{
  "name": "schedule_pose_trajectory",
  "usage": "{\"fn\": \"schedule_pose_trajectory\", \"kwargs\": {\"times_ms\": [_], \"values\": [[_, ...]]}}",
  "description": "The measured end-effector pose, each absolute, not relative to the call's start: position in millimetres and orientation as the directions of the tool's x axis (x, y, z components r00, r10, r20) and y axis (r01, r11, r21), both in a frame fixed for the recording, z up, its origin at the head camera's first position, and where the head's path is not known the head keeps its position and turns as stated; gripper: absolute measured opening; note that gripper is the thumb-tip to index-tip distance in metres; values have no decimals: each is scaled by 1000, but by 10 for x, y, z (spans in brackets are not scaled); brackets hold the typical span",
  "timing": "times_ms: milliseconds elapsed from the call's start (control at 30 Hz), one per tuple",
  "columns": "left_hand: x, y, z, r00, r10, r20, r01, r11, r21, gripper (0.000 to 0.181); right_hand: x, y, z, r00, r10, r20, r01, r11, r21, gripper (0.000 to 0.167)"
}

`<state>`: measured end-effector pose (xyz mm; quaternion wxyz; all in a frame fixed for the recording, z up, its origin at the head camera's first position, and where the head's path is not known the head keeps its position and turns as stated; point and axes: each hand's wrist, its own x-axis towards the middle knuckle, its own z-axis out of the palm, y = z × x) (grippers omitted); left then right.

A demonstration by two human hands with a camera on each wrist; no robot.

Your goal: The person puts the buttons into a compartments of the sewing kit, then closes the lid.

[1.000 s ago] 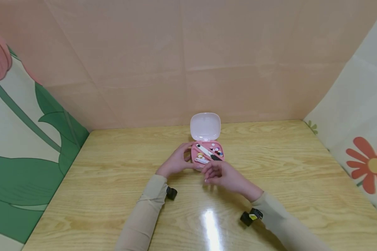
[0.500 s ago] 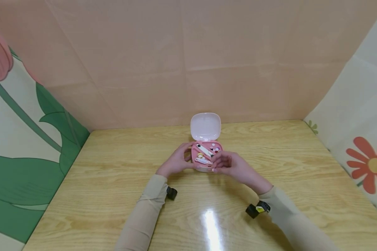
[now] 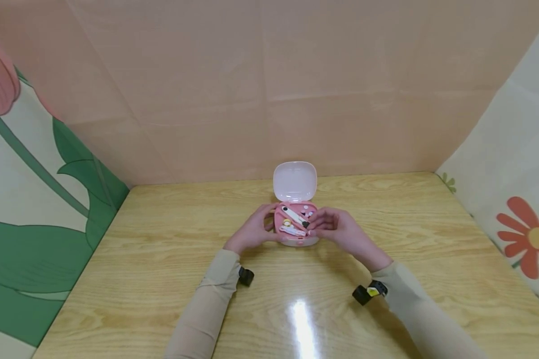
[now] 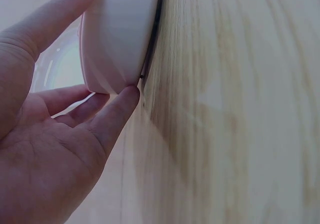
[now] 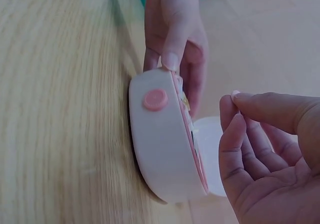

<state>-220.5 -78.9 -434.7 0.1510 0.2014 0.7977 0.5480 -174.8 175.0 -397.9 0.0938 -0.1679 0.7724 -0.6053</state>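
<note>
A small pink and white sewing kit box (image 3: 292, 242) stands on the table with its pale lid (image 3: 295, 182) raised. Inside the pink tray lie small white and black snips (image 3: 294, 216), small buttons (image 3: 306, 207) and a yellow piece (image 3: 287, 222). My left hand (image 3: 252, 232) grips the box's left side, thumb at the front and fingers behind. Over the tray's right side hovers my right hand (image 3: 341, 233), fingers curled. In the right wrist view its thumb meets the index fingertip (image 5: 229, 104); nothing clearly shows between them. Part of the tray is hidden behind it.
The wooden table (image 3: 161, 239) spreads around the box. A pinkish backdrop (image 3: 206, 99) rises behind it, with a leaf-printed panel (image 3: 22, 259) at the left and a flower-printed panel (image 3: 512, 164) at the right. A pink button latch (image 5: 155, 100) sits on the box's front.
My right hand has moved from in front of the box up and right, over the tray's right side, uncovering the box's front. The left hand stays on the box.
</note>
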Motion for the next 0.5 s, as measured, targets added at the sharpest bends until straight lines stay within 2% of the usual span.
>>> {"fn": "schedule_pose_trajectory", "kwargs": {"times_ms": [500], "values": [[-2208,-793,-4350,-875,484,-19,159,324,933,93,-1919,1857,-4013,-982,-188,27,-82,289,-954,27]]}}
